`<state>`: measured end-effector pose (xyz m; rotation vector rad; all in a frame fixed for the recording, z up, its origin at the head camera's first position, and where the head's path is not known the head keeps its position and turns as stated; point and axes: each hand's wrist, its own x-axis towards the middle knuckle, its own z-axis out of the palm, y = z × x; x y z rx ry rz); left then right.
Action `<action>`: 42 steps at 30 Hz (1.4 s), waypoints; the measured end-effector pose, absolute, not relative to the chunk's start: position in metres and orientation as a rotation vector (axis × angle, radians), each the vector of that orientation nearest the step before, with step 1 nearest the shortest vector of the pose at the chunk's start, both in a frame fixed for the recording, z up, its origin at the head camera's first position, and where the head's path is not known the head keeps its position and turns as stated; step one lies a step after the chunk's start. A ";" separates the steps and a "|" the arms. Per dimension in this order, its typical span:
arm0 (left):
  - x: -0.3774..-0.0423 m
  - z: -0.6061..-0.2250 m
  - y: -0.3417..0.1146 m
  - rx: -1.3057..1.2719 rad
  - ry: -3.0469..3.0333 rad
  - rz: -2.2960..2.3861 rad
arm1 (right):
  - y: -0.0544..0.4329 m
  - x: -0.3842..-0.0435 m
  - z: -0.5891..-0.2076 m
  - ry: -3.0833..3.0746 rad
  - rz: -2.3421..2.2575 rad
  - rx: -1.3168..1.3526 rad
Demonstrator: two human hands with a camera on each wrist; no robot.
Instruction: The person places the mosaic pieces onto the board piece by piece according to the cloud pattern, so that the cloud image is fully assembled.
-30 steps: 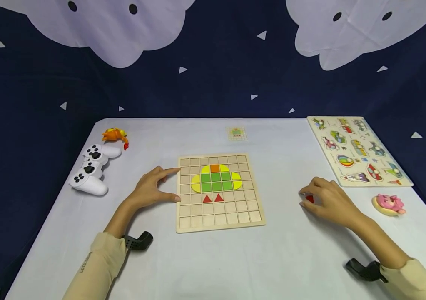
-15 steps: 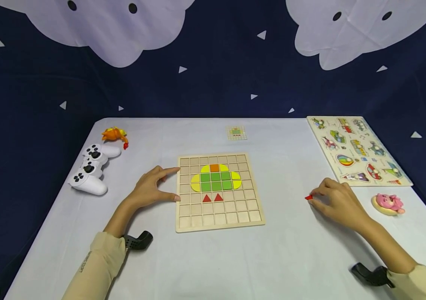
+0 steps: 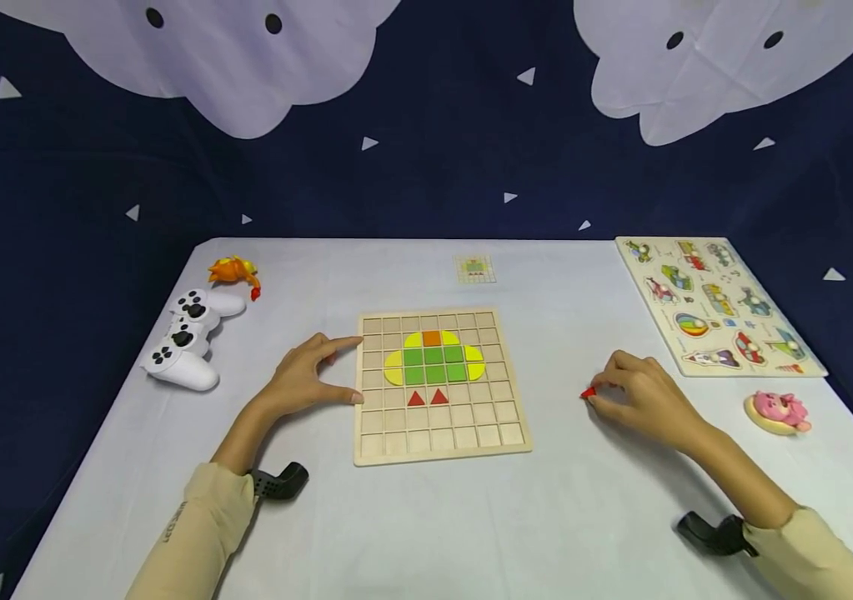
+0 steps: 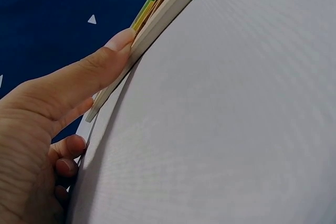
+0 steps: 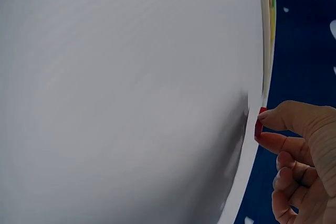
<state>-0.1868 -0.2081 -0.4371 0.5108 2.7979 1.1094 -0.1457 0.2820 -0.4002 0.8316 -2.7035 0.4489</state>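
A wooden grid board [image 3: 403, 442] lies mid-table with yellow, green and orange pieces forming a rounded shape. Two red triangle pieces [image 3: 438, 397] sit in the row below. My left hand [image 3: 302, 377] has thumb and forefinger spread against the board's left edge; in the left wrist view its thumb [image 4: 105, 59] touches the board's side. To the right of the board, my right hand [image 3: 644, 396] pinches a red triangle piece [image 3: 588, 392] between thumb and fingertip, above the cloth. The right wrist view shows that red piece [image 5: 259, 124] edge-on at the fingertips.
A small pattern card [image 3: 474, 268] lies behind the board. At the left are a white game controller [image 3: 188, 340] and an orange toy [image 3: 233, 269]. A picture puzzle board [image 3: 719, 308] is at the right back, with a pink figure [image 3: 779, 412] in front of it.
My right hand first drew slightly right, turning the red triangle piece between its fingers, then moved left toward the board. My left hand has stayed at the board's edge.
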 end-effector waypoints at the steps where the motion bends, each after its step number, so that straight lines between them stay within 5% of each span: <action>1: -0.187 -0.437 -0.208 0.510 2.797 1.112 | 0.277 -0.147 -0.400 -2.711 0.459 0.844; 25: -0.186 -0.439 -0.203 0.533 2.800 1.113 | 0.168 -0.169 -0.395 -2.728 0.594 1.158; 42: -0.186 -0.442 -0.196 0.529 2.784 1.100 | 0.141 -0.170 -0.401 -2.769 0.520 1.273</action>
